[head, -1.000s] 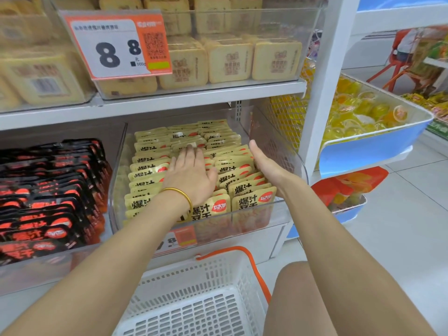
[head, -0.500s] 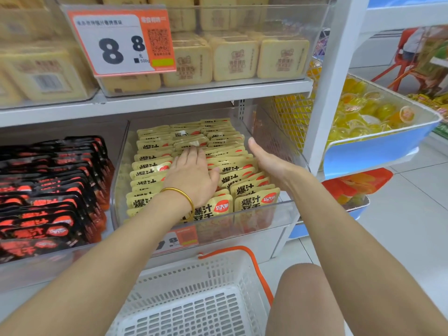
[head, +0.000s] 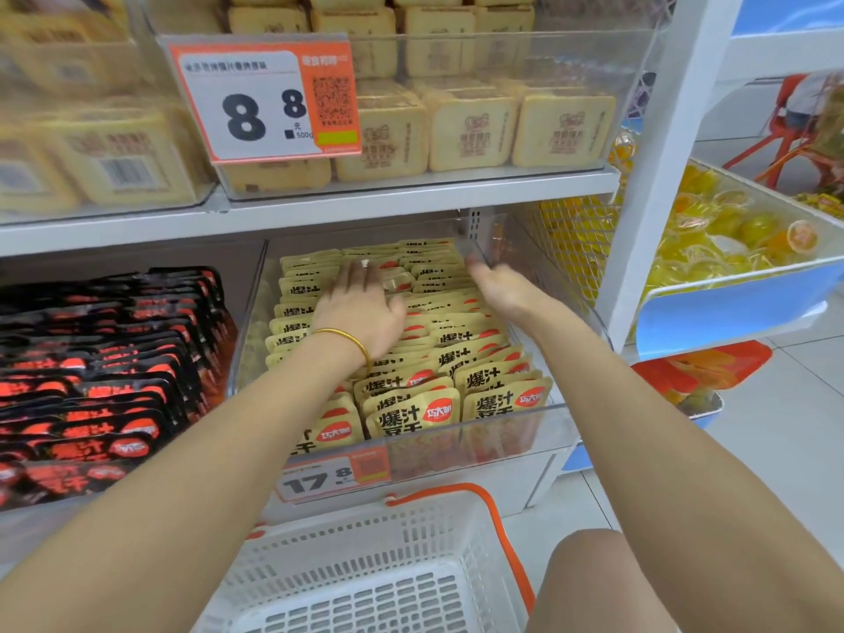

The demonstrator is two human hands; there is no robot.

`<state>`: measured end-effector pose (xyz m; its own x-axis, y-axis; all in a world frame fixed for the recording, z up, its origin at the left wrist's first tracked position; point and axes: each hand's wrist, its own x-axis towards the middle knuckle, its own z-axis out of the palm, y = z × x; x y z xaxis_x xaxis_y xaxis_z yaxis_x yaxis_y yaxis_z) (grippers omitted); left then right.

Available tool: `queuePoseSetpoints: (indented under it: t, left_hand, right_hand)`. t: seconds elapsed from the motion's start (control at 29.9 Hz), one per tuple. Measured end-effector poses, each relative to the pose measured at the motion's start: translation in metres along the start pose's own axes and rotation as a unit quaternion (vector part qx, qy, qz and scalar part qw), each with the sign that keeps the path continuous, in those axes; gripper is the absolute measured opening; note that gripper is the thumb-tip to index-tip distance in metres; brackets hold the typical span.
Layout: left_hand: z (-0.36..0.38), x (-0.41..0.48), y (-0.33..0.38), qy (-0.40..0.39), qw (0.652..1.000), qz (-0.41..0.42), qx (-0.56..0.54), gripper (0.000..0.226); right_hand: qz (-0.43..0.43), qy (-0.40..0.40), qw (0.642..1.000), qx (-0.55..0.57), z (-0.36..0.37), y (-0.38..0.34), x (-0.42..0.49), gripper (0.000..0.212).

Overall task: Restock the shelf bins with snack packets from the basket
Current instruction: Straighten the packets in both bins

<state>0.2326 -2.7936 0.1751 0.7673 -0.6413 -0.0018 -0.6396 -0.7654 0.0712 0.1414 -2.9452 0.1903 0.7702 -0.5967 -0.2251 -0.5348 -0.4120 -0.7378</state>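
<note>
Nearest, the white slotted basket [head: 365, 582] with its orange handle is cut off by the lower edge. Behind it, a price tag [head: 335, 478] reading "17.8" is fixed to the clear shelf bin [head: 555, 415], where yellow snack packets [head: 413, 415] marked "爆汁" are stacked. The left hand [head: 358, 308] and right hand [head: 498, 285], fingers spread flat and blurred, are laid further back than before. Above, a tag [head: 265, 100] reads "8.8".

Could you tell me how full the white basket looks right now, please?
Empty, as far as it shows: the basket has only bare slotted floor and walls in view, no packets. Its near part is cut off by the frame.
</note>
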Motion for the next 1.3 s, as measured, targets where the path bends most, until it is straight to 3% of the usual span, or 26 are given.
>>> queuePoseSetpoints:
  t: [0.1, 0.4, 0.5, 0.57, 0.67, 0.87, 1.14, 1.3]
  left_hand:
    - [0.006, 0.008, -0.005, -0.029, 1.000, -0.008, -0.002, 0.062]
    - [0.010, 0.002, -0.008, 0.011, 0.999, 0.024, -0.021, 0.056]
    - [0.000, 0.015, -0.018, 0.045, 0.998, 0.010, -0.051, 0.043]
    - [-0.004, 0.029, -0.023, 0.040, 0.999, 0.013, -0.029, 0.044]
    - [-0.004, 0.040, -0.022, 0.012, 1.000, 0.006, -0.022, 0.040]
    - [0.002, 0.037, -0.027, 0.040, 0.998, 0.024, -0.041, 0.033]
    - [0.002, 0.045, -0.028, 0.039, 0.996, -0.020, -0.072, 0.033]
    - [-0.007, 0.060, -0.035, 0.028, 0.999, 0.007, -0.024, 0.025]
  right_hand:
    - [0.029, -0.010, 0.999, 0.005, 0.012, -0.002, 0.020, 0.062]
    - [0.007, -0.022, 1.000, -0.021, 0.019, 0.001, 0.035, 0.056]
    - [-0.031, 0.091, 0.982, -0.165, 0.021, -0.006, 0.034, 0.056]
    - [-0.138, 0.169, 0.930, -0.297, 0.027, -0.018, 0.036, 0.044]
    - [-0.254, 0.115, 0.901, -0.333, 0.047, -0.040, 0.044, 0.037]
    - [-0.239, 0.111, 0.866, -0.425, 0.072, -0.066, 0.056, 0.033]
    - [-0.184, 0.030, 0.905, -0.384, 0.068, -0.077, 0.068, 0.029]
    - [-0.173, 0.007, 0.908, -0.382, 0.067, -0.082, 0.073, 0.020]
